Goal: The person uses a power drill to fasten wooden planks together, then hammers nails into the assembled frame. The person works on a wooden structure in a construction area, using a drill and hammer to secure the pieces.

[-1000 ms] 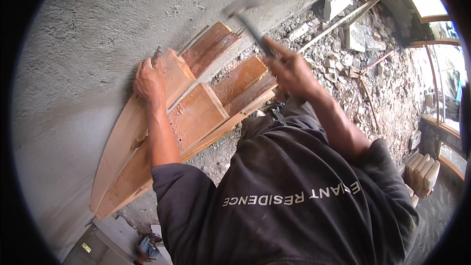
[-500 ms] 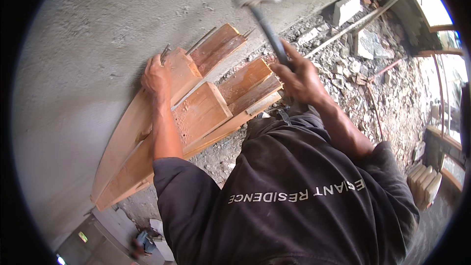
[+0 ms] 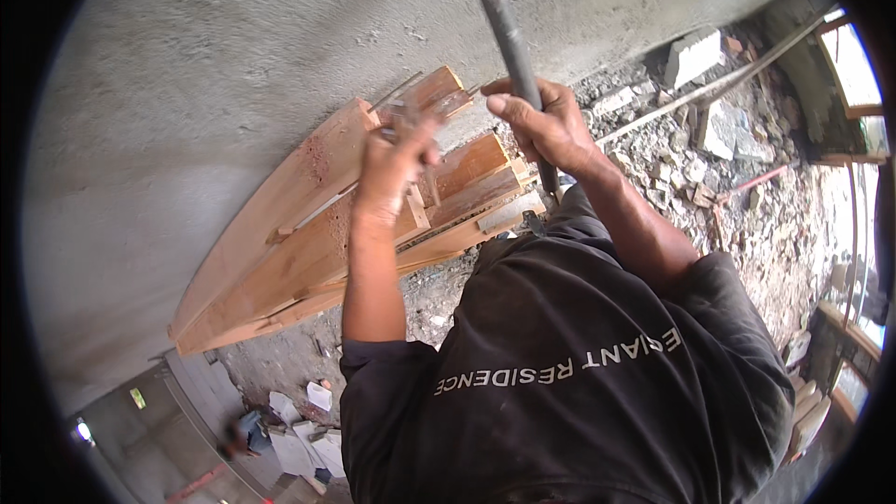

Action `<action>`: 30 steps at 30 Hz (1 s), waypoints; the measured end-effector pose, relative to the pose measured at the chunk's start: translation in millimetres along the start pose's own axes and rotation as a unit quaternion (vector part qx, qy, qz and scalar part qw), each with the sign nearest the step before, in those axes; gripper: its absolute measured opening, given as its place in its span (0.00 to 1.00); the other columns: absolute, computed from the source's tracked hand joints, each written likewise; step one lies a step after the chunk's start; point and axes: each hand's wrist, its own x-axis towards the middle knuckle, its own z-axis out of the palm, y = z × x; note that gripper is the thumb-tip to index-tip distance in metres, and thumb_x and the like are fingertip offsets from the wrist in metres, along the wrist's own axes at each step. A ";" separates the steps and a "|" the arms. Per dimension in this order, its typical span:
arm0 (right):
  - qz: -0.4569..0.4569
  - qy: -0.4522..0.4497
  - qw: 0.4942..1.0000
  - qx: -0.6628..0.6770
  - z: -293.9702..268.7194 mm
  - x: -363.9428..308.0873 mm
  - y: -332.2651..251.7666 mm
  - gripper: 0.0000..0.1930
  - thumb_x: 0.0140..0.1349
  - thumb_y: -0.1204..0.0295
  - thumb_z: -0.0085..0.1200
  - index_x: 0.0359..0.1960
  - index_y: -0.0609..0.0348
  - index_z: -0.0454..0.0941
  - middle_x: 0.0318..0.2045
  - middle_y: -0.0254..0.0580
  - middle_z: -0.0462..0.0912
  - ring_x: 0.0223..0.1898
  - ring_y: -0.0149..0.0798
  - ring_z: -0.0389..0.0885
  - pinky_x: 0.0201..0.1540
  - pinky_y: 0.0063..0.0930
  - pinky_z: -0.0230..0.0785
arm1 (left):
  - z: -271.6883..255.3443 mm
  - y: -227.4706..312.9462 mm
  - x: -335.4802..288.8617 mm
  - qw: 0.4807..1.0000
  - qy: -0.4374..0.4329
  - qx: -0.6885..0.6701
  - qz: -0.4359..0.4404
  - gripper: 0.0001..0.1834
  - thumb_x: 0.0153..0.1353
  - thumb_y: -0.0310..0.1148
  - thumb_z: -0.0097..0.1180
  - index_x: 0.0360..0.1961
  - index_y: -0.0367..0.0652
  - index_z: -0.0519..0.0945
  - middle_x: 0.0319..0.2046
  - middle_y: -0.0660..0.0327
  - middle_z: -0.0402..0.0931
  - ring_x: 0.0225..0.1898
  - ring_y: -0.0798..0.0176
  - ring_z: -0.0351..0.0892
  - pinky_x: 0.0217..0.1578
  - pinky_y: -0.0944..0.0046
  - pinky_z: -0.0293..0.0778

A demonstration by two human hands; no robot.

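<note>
Right hand (image 3: 553, 131) clenched on hammer (image 3: 510, 37). Left hand (image 3: 387, 173) blurred over boards' (image 3: 266, 201) right end, grip can't tell. Boards along wall (image 3: 215, 84); ends look stepped already, what's left unclear.

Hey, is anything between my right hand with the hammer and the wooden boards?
Nothing visible stands between your right hand, gripping the hammer, and the nearest ends of the wooden boards. Farther left, though, your blurred left hand is in front of the boards, hiding part of them.
</note>
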 end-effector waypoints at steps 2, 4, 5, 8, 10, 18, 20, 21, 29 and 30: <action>0.019 -0.037 0.999 0.001 -2.4 0.2 2.6 0.25 0.57 0.55 0.59 0.43 0.68 0.77 0.16 0.33 0.74 0.13 0.23 0.67 0.13 0.19 0.57 | 23.8 -10.2 -1.8 0.997 -0.066 0.021 0.029 0.14 0.57 0.43 0.61 0.27 0.42 0.82 0.17 0.67 0.74 0.17 0.76 0.67 0.18 0.73 0.62; 0.027 -0.067 0.997 -0.003 -8.0 -3.2 10.6 0.24 0.57 0.57 0.60 0.43 0.68 0.77 0.18 0.34 0.76 0.13 0.23 0.66 0.14 0.19 0.57 | 32.2 -26.4 -0.3 0.985 -0.141 0.098 0.030 0.15 0.57 0.43 0.62 0.27 0.41 0.81 0.16 0.68 0.71 0.19 0.75 0.68 0.22 0.71 0.64; 0.043 -0.093 0.995 0.018 -11.4 -5.9 10.2 0.22 0.56 0.59 0.59 0.42 0.68 0.77 0.21 0.36 0.78 0.13 0.22 0.66 0.14 0.18 0.57 | 33.6 -29.5 -2.5 0.981 -0.146 0.131 0.001 0.17 0.57 0.44 0.62 0.30 0.37 0.81 0.17 0.69 0.70 0.20 0.75 0.67 0.22 0.71 0.64; 0.072 -0.110 0.991 0.016 -22.7 -12.0 24.9 0.21 0.55 0.60 0.59 0.41 0.68 0.77 0.21 0.35 0.78 0.13 0.22 0.66 0.14 0.17 0.57 | 45.2 -31.3 -7.3 0.978 -0.159 0.135 -0.011 0.19 0.57 0.44 0.61 0.33 0.35 0.81 0.17 0.69 0.71 0.20 0.75 0.67 0.23 0.69 0.65; 0.089 -0.127 0.988 0.017 -26.4 -14.4 30.0 0.18 0.54 0.62 0.59 0.38 0.66 0.78 0.20 0.34 0.77 0.14 0.21 0.66 0.15 0.17 0.57 | 46.1 -35.7 -8.5 0.973 -0.212 0.086 0.003 0.20 0.57 0.44 0.62 0.40 0.37 0.80 0.19 0.69 0.72 0.21 0.75 0.67 0.24 0.68 0.67; 0.059 -0.075 0.995 -0.011 -26.5 -22.3 37.4 0.14 0.57 0.63 0.58 0.33 0.64 0.77 0.21 0.36 0.80 0.14 0.22 0.68 0.15 0.18 0.61 | 26.5 -29.1 -25.4 0.993 -0.056 0.092 -0.039 0.15 0.55 0.45 0.62 0.34 0.44 0.83 0.29 0.62 0.82 0.33 0.72 0.79 0.36 0.69 0.75; 0.055 -0.023 0.998 -0.006 -22.0 -27.3 33.1 0.15 0.57 0.63 0.57 0.35 0.65 0.76 0.23 0.39 0.81 0.14 0.22 0.68 0.15 0.19 0.62 | -8.6 -15.4 -24.0 0.993 0.047 0.106 0.015 0.15 0.54 0.45 0.62 0.32 0.43 0.83 0.28 0.64 0.81 0.22 0.74 0.72 0.24 0.73 0.67; 0.048 -0.007 0.999 0.005 -19.6 -29.3 33.8 0.16 0.58 0.63 0.56 0.37 0.66 0.76 0.24 0.41 0.82 0.14 0.22 0.68 0.15 0.19 0.62 | -25.4 -4.8 -23.9 0.985 0.087 0.146 -0.038 0.16 0.54 0.44 0.62 0.34 0.41 0.84 0.28 0.63 0.81 0.24 0.75 0.71 0.26 0.71 0.67; 0.054 0.062 0.996 0.018 23.1 -45.8 39.6 0.12 0.60 0.67 0.53 0.36 0.66 0.77 0.23 0.39 0.82 0.13 0.24 0.70 0.15 0.20 0.64 | -12.1 15.0 7.5 0.913 -0.189 0.359 -0.030 0.21 0.53 0.44 0.64 0.39 0.35 0.82 0.32 0.58 0.82 0.35 0.67 0.78 0.41 0.66 0.72; 0.052 0.069 0.996 0.021 26.9 -45.9 40.9 0.12 0.60 0.67 0.52 0.36 0.66 0.77 0.23 0.39 0.81 0.13 0.24 0.70 0.15 0.21 0.64 | -7.6 11.6 13.2 0.903 -0.203 0.378 -0.020 0.21 0.52 0.44 0.64 0.39 0.36 0.82 0.32 0.57 0.82 0.35 0.67 0.78 0.41 0.65 0.72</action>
